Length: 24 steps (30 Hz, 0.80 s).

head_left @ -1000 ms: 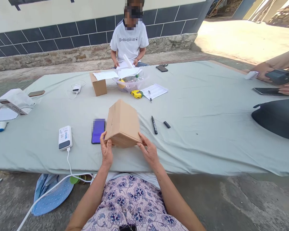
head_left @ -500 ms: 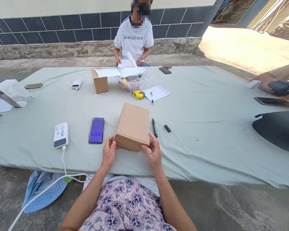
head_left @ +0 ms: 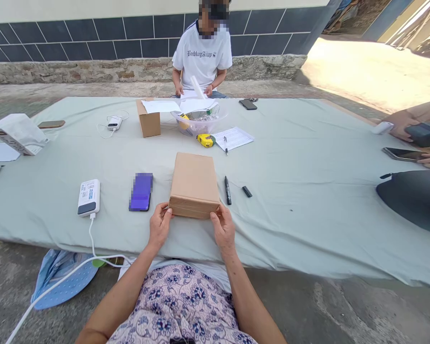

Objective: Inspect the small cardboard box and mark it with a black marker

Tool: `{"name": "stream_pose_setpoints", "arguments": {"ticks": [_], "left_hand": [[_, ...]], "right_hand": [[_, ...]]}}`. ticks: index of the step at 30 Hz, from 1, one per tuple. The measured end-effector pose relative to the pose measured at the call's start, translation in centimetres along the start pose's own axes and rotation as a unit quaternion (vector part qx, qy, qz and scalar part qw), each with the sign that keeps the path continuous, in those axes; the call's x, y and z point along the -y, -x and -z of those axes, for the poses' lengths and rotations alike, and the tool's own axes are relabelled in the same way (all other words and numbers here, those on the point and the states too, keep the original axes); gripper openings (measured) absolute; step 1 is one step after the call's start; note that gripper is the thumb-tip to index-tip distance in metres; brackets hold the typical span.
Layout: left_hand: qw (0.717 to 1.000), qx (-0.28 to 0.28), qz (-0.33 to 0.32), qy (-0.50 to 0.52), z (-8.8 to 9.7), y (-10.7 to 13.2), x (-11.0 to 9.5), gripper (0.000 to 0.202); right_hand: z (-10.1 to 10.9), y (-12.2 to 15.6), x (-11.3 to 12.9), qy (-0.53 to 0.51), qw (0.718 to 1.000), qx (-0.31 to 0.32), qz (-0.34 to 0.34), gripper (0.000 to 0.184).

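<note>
A closed brown cardboard box [head_left: 194, 184] lies flat on the grey-green cloth [head_left: 308, 157] in front of me. My left hand [head_left: 159, 225] grips its near left corner with curled fingers. My right hand [head_left: 222, 228] holds the near right corner the same way. A purple phone [head_left: 141, 191] lies just left of the box. A black marker [head_left: 228, 190] and its cap [head_left: 247, 191] lie just right of it.
A white power bank [head_left: 88, 197] with a cable sits to the left. Across the table a person sorts papers by a small box [head_left: 148, 121], a clear bowl [head_left: 198, 122], a yellow tape measure [head_left: 205, 140] and a form [head_left: 233, 137]. Another person's hands [head_left: 401, 124] and a dark bag [head_left: 415, 198] are at right.
The box was tipped up on its edge in my hands; it has been turned and lowered until it lies flat on the cloth, both hands still at its near corners.
</note>
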<state>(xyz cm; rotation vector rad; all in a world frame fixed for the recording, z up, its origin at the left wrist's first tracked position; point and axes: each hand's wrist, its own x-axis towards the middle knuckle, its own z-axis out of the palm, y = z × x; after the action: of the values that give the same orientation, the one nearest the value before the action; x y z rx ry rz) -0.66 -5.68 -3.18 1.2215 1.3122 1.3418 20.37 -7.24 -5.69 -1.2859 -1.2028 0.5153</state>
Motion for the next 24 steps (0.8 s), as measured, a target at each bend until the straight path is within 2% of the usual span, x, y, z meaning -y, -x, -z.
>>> {"name": "stream_pose_setpoints", "arguments": {"ticks": [5, 9, 11, 14, 17, 19, 24], "left_hand": [[1.000, -0.007, -0.022, 0.010, 0.0, 0.2, -0.1, 0.047], [0.994, -0.047, -0.083, -0.052, 0.0, 1.0, -1.7, 0.044], [0.979, -0.080, -0.150, -0.110, 0.0, 1.7, -3.3, 0.037], [0.936, -0.098, -0.298, -0.158, -0.1, 2.8, -5.8, 0.028], [0.894, -0.120, -0.396, -0.173, -0.2, 3.6, -7.4, 0.031], [0.888, -0.125, -0.406, -0.177, -0.3, 3.8, -7.7, 0.034], [0.904, -0.108, -0.384, -0.154, -0.5, 3.9, -7.4, 0.032]], "right_hand": [[0.3, 0.4, 2.1, 0.008, 0.996, -0.029, 0.082, 0.037], [1.3, 0.4, 5.4, -0.002, 0.984, -0.029, 0.173, 0.034], [2.1, 0.3, 7.2, 0.005, 0.982, -0.032, 0.188, 0.035], [3.3, 0.3, 9.4, -0.005, 0.980, -0.052, 0.191, 0.036], [3.9, 0.3, 10.7, -0.001, 0.977, -0.046, 0.208, 0.038], [3.9, 0.3, 10.9, 0.019, 0.977, -0.042, 0.206, 0.038], [3.7, 0.3, 11.0, 0.040, 0.979, -0.036, 0.197, 0.036]]}}
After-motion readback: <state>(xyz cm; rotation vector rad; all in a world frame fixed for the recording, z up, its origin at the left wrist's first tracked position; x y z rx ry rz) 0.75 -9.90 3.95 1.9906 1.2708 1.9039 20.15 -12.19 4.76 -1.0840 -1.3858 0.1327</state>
